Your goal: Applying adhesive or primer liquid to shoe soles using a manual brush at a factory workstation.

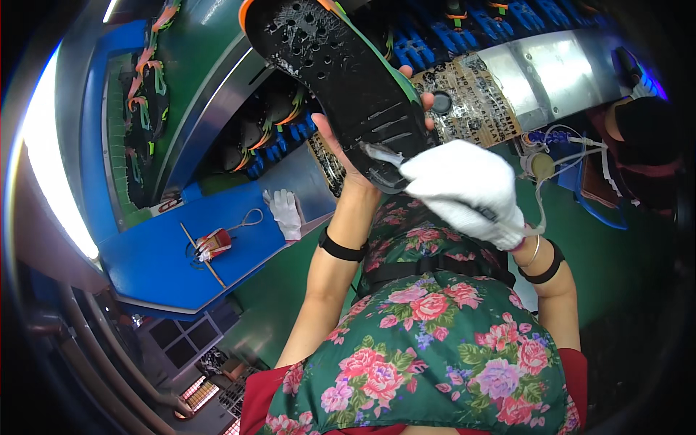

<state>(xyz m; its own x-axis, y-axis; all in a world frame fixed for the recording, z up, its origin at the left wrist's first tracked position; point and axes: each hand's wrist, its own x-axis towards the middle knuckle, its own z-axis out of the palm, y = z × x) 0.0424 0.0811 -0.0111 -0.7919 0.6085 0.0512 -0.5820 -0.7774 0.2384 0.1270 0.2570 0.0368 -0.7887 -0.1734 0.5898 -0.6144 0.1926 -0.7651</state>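
Observation:
My left hand [357, 176], bare, grips a black shoe sole [348, 87] from beneath. The thumb lies along one edge and the fingertips curl round the other. Orange and green trim shows along its rim, and the upward face has small holes, slots and shiny wet-looking patches. My right hand [464, 190], in a white knitted glove, is closed on a thin brush [382, 154] with a pale flat tip. That tip is at the sole's near end, apparently against the surface. Its handle is hidden inside the glove.
On the blue table [159, 268] at left lie a white glove [285, 212] and a red container [214, 245] with a stick across it. A conveyor covered with taped cardboard [478, 94] runs behind, beside blue racks. A round pot [540, 165] with hoses stands at right, near another person [645, 138].

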